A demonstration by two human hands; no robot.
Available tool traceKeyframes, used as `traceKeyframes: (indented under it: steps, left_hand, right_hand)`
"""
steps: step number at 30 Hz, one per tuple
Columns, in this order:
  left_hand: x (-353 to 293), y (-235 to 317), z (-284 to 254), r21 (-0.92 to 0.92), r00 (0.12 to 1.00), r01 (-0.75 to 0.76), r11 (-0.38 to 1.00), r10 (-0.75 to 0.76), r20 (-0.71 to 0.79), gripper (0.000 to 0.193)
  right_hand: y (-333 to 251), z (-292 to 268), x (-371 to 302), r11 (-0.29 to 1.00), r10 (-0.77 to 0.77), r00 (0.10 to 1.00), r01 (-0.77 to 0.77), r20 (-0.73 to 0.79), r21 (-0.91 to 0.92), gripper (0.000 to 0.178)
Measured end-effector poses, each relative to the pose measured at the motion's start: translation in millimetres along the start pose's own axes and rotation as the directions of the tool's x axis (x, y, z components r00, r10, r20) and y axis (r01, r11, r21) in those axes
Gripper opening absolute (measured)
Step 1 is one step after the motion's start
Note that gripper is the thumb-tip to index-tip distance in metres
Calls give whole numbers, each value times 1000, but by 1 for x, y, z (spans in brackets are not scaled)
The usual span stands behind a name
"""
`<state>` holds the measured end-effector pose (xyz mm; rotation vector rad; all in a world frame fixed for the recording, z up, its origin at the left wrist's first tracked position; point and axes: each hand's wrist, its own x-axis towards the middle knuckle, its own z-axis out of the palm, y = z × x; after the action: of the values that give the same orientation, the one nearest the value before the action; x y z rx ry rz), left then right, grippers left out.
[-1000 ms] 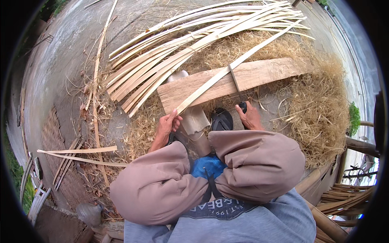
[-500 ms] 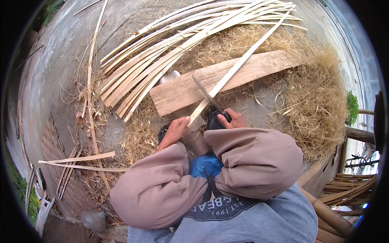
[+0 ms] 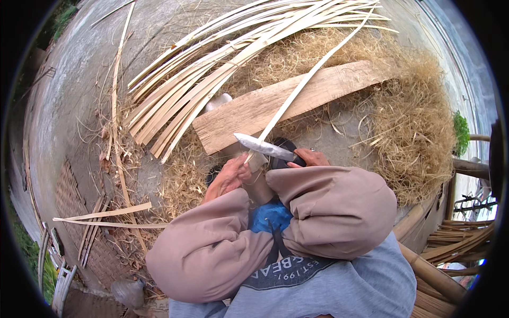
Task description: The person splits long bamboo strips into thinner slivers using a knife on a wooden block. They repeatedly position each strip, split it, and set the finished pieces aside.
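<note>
My left hand (image 3: 229, 175) is closed around the near end of a long pale bamboo strip (image 3: 301, 85), which runs away from me to the far right. In my right hand (image 3: 312, 157) is the dark handle of a knife (image 3: 265, 147). Its broad, shiny blade lies across the strip just beyond my left fingers, with the flat side facing up. Under the strip rests a wide wooden board (image 3: 297, 100), set at a slant in front of my knees. Part of the strip's near end is hidden by the blade and my fingers.
Beyond the board is a fanned bundle of pale bamboo strips (image 3: 228, 58). Curly shavings (image 3: 408, 132) are heaped on the right and scattered around my feet. Two forked strips (image 3: 111, 212) and a woven mat (image 3: 79, 212) lie to the left. Bamboo poles (image 3: 432, 273) stand at lower right.
The knife has turned from a steep slant to nearly level, its flat now facing up, nearer my left hand. The strip has swung left and its near end sits slightly lower.
</note>
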<state>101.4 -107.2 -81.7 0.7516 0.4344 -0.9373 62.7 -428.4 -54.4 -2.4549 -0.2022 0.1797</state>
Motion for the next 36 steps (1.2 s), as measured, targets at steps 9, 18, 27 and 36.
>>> traceKeyframes:
  steps: [9, 18, 27, 36]
  left_hand:
    - [3, 15, 7, 150, 992, -87, 985, 99, -74, 42]
    - [-18, 4, -23, 283, 990, -71, 956, 102, -96, 32]
    - [-19, 5, -30, 369, 965, -145, 918, 213, -151, 32]
    - [-33, 11, -37, 418, 975, -83, 904, 161, -155, 35]
  right_hand:
    - [14, -12, 20, 989, 1, 990, -21, -138, -149, 39]
    - [32, -35, 13, 980, 38, 994, -57, -101, -193, 47]
    - [-31, -1, 9, 997, -47, 999, 47, 3, 60, 41]
    - [31, -41, 36, 935, 350, 915, -330, -202, 127, 42]
